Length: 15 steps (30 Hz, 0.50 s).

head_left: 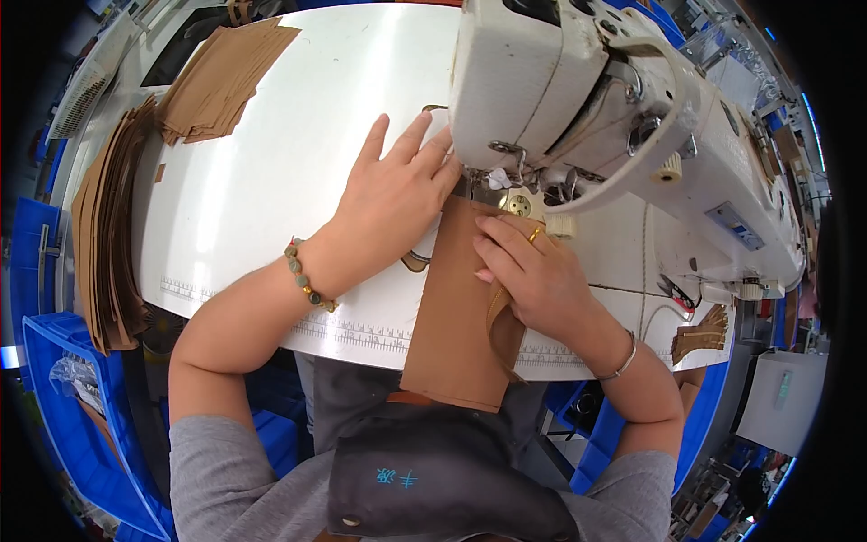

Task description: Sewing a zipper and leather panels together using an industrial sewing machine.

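Note:
My left hand (pixel 397 199) lies palm down beside the sewing machine's needle area (pixel 497 181), fingers extended and apart, partly over a curved metal piece (pixel 417 262) on the white table (pixel 253 181). My right hand (pixel 528 271) has its fingers bent over a long brown panel (pixel 452 325), gripping it with a narrow folded brown strip (pixel 501 343) along its right side. The panel runs from just in front of the presser foot down over the table's front edge. Whether its top end is under the foot I cannot tell.
Stacks of brown pieces (pixel 217 77) lie at the back left, with a tall pile (pixel 108 226) at the left edge. Blue bins (pixel 63 406) flank the table. Scissors (pixel 679 294) and small brown zippered pieces (pixel 700 339) sit at the right beneath the machine's body (pixel 722 217).

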Available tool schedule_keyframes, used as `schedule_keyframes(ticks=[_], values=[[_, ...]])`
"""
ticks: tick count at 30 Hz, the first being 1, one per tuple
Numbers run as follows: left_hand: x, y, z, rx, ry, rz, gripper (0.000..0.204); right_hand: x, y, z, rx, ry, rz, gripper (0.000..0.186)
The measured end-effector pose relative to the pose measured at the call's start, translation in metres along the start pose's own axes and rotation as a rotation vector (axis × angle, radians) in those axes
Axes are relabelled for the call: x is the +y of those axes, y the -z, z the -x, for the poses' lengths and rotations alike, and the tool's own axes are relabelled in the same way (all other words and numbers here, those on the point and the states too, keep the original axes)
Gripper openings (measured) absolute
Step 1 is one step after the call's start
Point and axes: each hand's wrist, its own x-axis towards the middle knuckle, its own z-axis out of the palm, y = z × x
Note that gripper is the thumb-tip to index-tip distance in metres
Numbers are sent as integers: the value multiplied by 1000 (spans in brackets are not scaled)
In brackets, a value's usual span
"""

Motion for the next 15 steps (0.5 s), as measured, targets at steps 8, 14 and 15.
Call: schedule_keyframes(ticks=[8,14,15], values=[[9,-3,-4,-117,-72,-97,32,0,-1,-1,9,14,18,42],[-16,0,-9,-15,222,231,43,1,1,-1,39,24,5,41],[-14,5,-4,65,191,225,43,2,1,-2,39,26,-15,42]])
